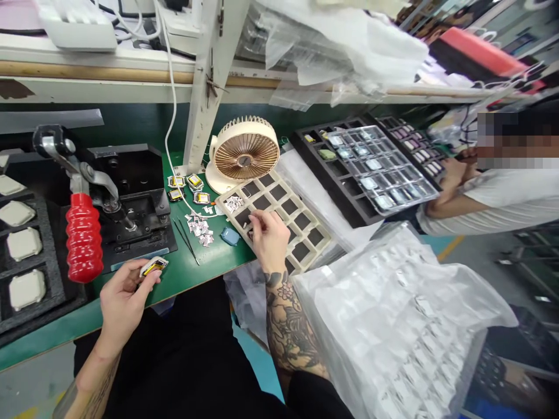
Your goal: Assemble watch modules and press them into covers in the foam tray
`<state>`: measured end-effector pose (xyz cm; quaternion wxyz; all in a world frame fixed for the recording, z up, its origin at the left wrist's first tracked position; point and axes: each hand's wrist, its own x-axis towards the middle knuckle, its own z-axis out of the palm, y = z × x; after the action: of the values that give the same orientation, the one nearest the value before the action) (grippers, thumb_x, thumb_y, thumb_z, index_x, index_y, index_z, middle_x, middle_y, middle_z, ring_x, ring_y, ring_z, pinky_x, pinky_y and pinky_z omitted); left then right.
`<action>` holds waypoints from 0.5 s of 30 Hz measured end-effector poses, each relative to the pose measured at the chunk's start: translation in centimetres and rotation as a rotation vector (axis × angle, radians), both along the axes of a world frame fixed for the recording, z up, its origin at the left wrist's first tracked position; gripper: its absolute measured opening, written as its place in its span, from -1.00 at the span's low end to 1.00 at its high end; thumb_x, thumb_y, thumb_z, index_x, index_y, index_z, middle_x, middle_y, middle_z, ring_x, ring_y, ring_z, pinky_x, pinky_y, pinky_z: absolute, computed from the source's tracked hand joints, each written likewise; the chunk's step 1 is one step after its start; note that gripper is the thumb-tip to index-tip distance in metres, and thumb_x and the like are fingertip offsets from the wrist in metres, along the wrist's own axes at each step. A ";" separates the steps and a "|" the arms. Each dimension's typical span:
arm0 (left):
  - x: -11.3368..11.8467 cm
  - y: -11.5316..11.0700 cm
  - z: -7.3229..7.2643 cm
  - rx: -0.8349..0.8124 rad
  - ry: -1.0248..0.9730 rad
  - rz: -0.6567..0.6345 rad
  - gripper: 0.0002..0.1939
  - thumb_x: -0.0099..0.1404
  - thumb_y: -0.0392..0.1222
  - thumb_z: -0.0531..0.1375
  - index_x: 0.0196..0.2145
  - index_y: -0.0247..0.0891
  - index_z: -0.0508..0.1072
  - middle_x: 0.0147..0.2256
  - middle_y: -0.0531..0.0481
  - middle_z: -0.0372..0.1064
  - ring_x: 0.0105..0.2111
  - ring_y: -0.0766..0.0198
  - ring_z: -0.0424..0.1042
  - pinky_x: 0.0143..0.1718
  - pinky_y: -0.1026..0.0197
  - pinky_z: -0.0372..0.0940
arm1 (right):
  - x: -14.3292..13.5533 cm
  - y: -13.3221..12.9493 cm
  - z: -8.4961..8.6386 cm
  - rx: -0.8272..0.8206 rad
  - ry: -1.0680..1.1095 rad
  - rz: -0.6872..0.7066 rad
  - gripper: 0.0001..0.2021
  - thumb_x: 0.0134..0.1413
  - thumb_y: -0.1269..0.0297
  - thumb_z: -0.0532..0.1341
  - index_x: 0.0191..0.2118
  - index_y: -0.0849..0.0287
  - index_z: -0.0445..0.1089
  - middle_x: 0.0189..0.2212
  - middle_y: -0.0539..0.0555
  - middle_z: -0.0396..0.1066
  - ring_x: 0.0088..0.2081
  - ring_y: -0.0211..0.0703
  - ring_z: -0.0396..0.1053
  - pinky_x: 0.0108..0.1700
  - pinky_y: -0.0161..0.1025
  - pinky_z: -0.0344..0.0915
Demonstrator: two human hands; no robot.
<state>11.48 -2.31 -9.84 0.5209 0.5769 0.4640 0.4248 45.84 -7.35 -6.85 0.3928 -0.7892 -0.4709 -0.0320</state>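
Note:
My left hand [124, 297] holds a small white device casing [154, 266] with a yellow and black part inside, gripped at its edges between thumb and fingers above the front of the green bench. Over the cream compartment tray [325, 230], my right hand [269, 235] has thumb and fingertips brought together at a left-side compartment with small pieces in it. Whatever sits between those fingertips is too small to make out. Another compartment holds a pile of small white pieces [233, 202]. Between my hands lie black tweezers [187, 241], loose pinkish-white pieces [201, 230] and a blue-grey casing [230, 235].
A press with a red handle [84, 238] stands at left beside a foam tray [50, 256] of white casings. Several yellow-centred units [195, 182] lie near a fan [244, 157]. Clear trays [379, 169] and bagged trays [393, 320] are at right, near a co-worker's arm [454, 192].

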 end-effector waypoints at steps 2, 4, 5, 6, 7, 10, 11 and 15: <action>-0.1 0.1 -0.3 0.058 0.033 -0.013 -0.81 0.39 -0.14 0.47 -0.07 -0.20 0.68 -0.15 -0.06 0.63 -0.24 0.19 0.62 -0.21 0.19 0.52 | -0.7 -0.3 0.6 0.112 0.096 0.021 -0.85 0.41 0.17 0.32 -0.10 0.10 0.61 -0.23 0.08 0.60 -0.27 -0.10 0.53 -0.12 -0.12 0.49; -0.1 0.1 -0.4 0.124 0.089 -0.039 -0.86 0.44 -0.14 0.43 -0.08 -0.17 0.71 -0.06 -0.09 0.62 -0.13 0.14 0.62 -0.12 0.16 0.50 | -2.4 -0.5 1.1 0.169 0.187 0.100 -0.82 0.38 0.17 0.37 -0.01 0.06 0.64 -0.14 0.09 0.65 -0.19 -0.06 0.59 -0.06 -0.09 0.54; -0.1 0.1 -0.3 0.147 0.123 -0.052 -0.87 0.46 -0.14 0.42 -0.07 -0.15 0.72 -0.05 -0.08 0.63 -0.11 0.14 0.62 -0.10 0.16 0.49 | -3.6 -0.5 1.4 0.173 0.223 0.171 -0.84 0.37 0.18 0.39 -0.01 0.04 0.65 -0.13 0.09 0.66 -0.16 -0.05 0.61 -0.06 -0.07 0.56; -0.1 0.0 -0.1 0.160 0.154 -0.065 -0.88 0.48 -0.15 0.40 -0.06 -0.14 0.72 -0.05 -0.08 0.64 -0.11 0.14 0.62 -0.09 0.16 0.48 | -5.1 -0.4 1.5 0.167 0.255 0.256 -0.87 0.37 0.21 0.40 -0.04 0.02 0.67 -0.16 0.08 0.67 -0.16 -0.05 0.62 -0.06 -0.07 0.56; 0.0 0.0 0.1 0.168 0.179 -0.076 -0.88 0.50 -0.16 0.38 -0.05 -0.13 0.72 -0.06 -0.07 0.65 -0.11 0.15 0.62 -0.08 0.17 0.47 | -6.6 -0.3 1.6 0.161 0.291 0.347 -0.91 0.36 0.24 0.41 -0.09 0.01 0.68 -0.20 0.06 0.67 -0.19 -0.06 0.62 -0.08 -0.08 0.57; 0.3 0.0 0.9 0.209 0.195 -0.104 -0.87 0.54 -0.19 0.34 -0.04 -0.13 0.71 -0.09 -0.05 0.65 -0.13 0.18 0.61 -0.07 0.18 0.45 | -11.3 0.4 1.6 0.164 0.439 0.572 -0.96 0.30 0.32 0.46 -0.20 0.02 0.67 -0.33 0.01 0.63 -0.33 -0.15 0.56 -0.22 -0.16 0.53; 0.4 -0.1 1.1 0.227 0.187 -0.112 -0.87 0.55 -0.20 0.32 -0.04 -0.14 0.70 -0.11 -0.05 0.64 -0.14 0.18 0.60 -0.07 0.18 0.44 | -12.6 0.7 1.4 0.165 0.476 0.613 -0.96 0.29 0.34 0.47 -0.21 0.03 0.67 -0.34 0.01 0.62 -0.35 -0.17 0.54 -0.26 -0.18 0.51; 0.6 -0.1 1.5 0.260 0.159 -0.134 -0.88 0.57 -0.24 0.29 -0.05 -0.18 0.67 -0.17 -0.05 0.59 -0.18 0.19 0.57 -0.10 0.19 0.42 | -15.0 1.9 0.5 0.130 0.476 0.661 -0.95 0.30 0.33 0.45 -0.20 0.03 0.69 -0.30 0.03 0.54 -0.31 -0.19 0.51 -0.30 -0.22 0.49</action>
<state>12.08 -2.46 -8.31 0.4306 0.7009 0.4055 0.3986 30.87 -5.46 -6.32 0.5291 -0.5544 -0.5919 0.2498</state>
